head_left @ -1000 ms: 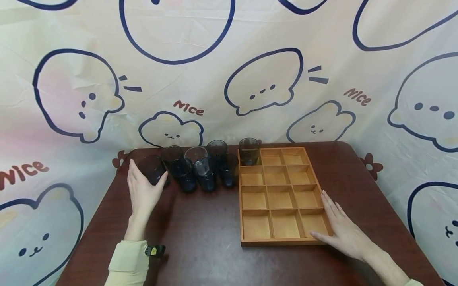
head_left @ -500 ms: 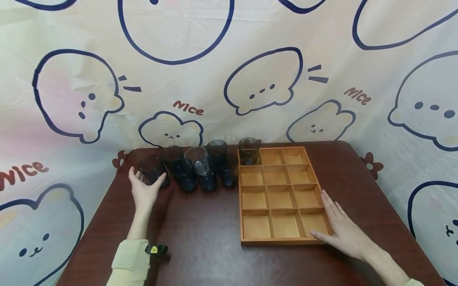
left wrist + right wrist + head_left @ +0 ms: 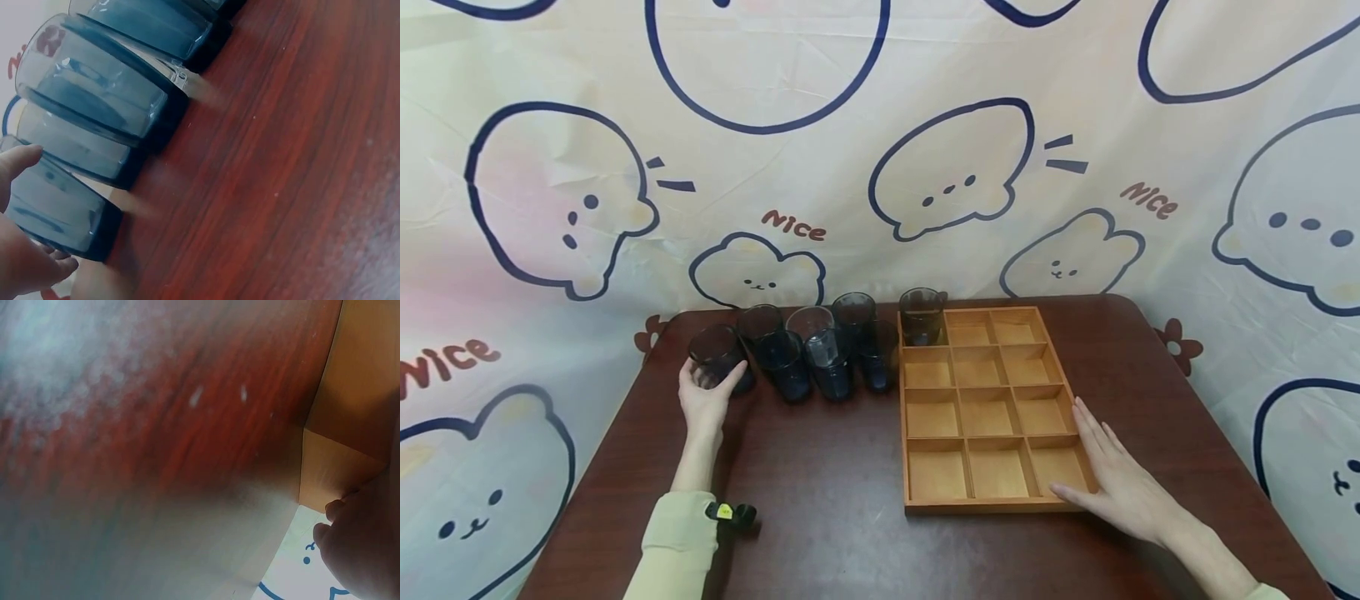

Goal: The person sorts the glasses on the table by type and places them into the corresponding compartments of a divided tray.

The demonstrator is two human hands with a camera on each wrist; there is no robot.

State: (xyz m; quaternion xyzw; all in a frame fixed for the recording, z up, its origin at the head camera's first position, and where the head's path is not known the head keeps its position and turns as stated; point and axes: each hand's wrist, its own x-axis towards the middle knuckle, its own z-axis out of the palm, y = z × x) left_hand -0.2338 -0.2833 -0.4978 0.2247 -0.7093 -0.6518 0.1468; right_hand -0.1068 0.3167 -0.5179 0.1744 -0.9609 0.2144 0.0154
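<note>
In the head view, my left hand (image 3: 703, 410) is at the leftmost dark tinted drinking glass (image 3: 718, 350), thumb on its right side and fingers curled round its left. The left wrist view shows the thumb (image 3: 24, 159) across this glass (image 3: 62, 203) near its rim, with fingertips (image 3: 61, 267) on the other side; its base is on the table. My right hand (image 3: 1127, 492) rests with straight fingers along the right side of a wooden divided tray (image 3: 992, 507), thumb over the near right corner. Another glass (image 3: 922, 318) stands upright in the tray's back left compartment.
Several more tinted glasses (image 3: 787, 367) stand close together between the left hand's glass and the tray. The dark reddish table (image 3: 820, 500) ends at the back against a cartoon-printed cloth (image 3: 850, 183). A dark strap with a yellow mark (image 3: 730, 513) is at the left wrist.
My left hand has drawn slightly nearer and to the right, its spread fingers closing in around the leftmost glass. The glass, the tray and my right hand stay in place.
</note>
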